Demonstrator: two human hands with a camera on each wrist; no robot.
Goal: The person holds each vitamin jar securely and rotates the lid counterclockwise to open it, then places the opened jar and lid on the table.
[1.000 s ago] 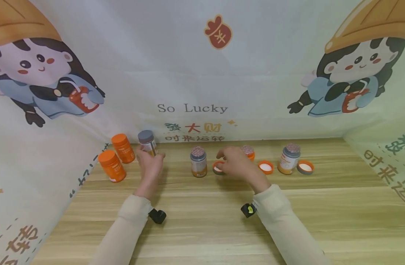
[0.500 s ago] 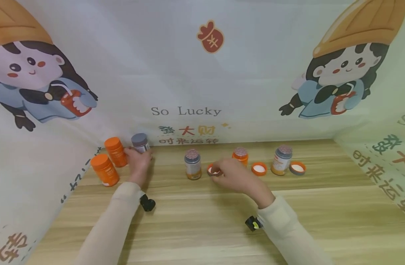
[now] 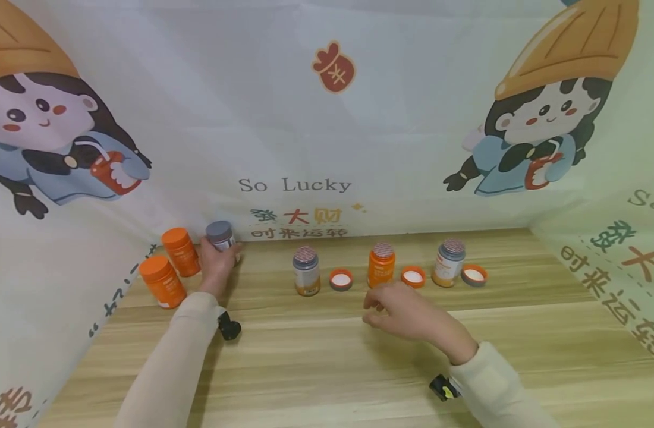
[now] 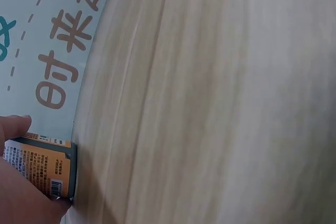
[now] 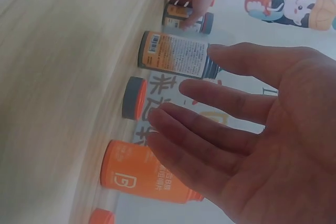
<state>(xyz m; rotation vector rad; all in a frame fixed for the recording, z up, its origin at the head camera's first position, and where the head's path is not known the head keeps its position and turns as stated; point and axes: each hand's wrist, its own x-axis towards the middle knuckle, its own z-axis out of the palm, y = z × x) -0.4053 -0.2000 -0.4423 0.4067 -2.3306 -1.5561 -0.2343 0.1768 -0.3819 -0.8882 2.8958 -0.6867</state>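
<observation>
My left hand [image 3: 216, 268] grips a grey-capped bottle [image 3: 220, 232] at the back left, thumb on its right side. In the left wrist view that bottle [image 4: 44, 169] shows its orange and white label between thumb and fingers. My right hand [image 3: 404, 312] holds nothing, fingers loosely bent, in front of an uncapped orange bottle [image 3: 381, 268]. In the right wrist view the palm and spread fingers [image 5: 210, 116] show. Left of it stands an uncapped grey bottle [image 3: 307, 273] with a foil-like seal on its mouth, and a grey-and-orange cap [image 3: 340, 279] lies upturned beside it.
Two orange capped bottles [image 3: 179, 252] stand left of my left hand. An upturned orange cap [image 3: 413, 277], another uncapped grey bottle [image 3: 449, 264] and its neighbouring cap [image 3: 474, 275] line the back right. A printed cloth [image 3: 284, 131] hangs behind the wooden table [image 3: 316, 368].
My right hand has drawn back from the grey-and-orange cap toward the front right. My left hand has settled round the grey-capped bottle. The whole view has shifted slightly.
</observation>
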